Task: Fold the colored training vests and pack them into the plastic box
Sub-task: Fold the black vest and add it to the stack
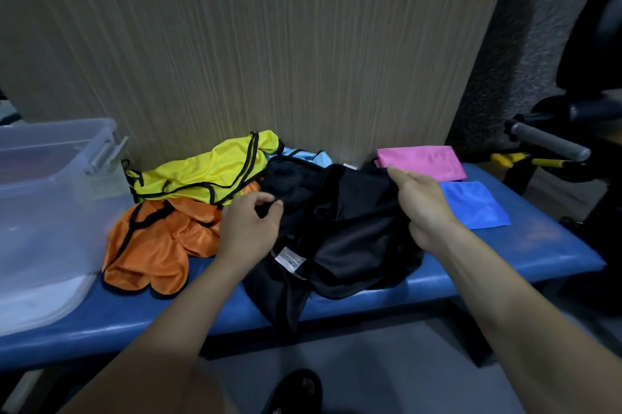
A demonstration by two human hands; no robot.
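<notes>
**A:** Which step is this, would you say?

**B:** The start of a fold, I think. The black vest [340, 228] lies rumpled in the middle of the blue bench [505, 255], its near edge hanging over the front. The left hand [249, 228] has thumb and fingers curled in, pinching the black cloth at its left side. The right hand [424, 201] is at the vest's far right corner; its fingers seem to close on the edge there, though from behind I can't tell for certain.

**A:** And what does the next move need?

**B:** Probably drawing the two hands apart to spread the vest flat before any crease goes in (it is bunched, with a white label [289, 258] showing near the front). It's slippery mesh, so both pinches would have to hold.

**A:** The rest of the vests?

**B:** The yellow vest [202, 174] and orange vest [151, 245] lie unfolded to the left, a light blue vest [303, 156] peeks out behind. Folded already, on the right: a pink vest [420, 161] far, a blue vest [471, 205] nearer.

**A:** And the box?

**B:** The plastic box [43, 178] stands at the left end, cut off by the frame. Its walls are cloudy, so whatever is inside is hard to make out. The black vest's shape is lost in its own dark folds, too.
</notes>
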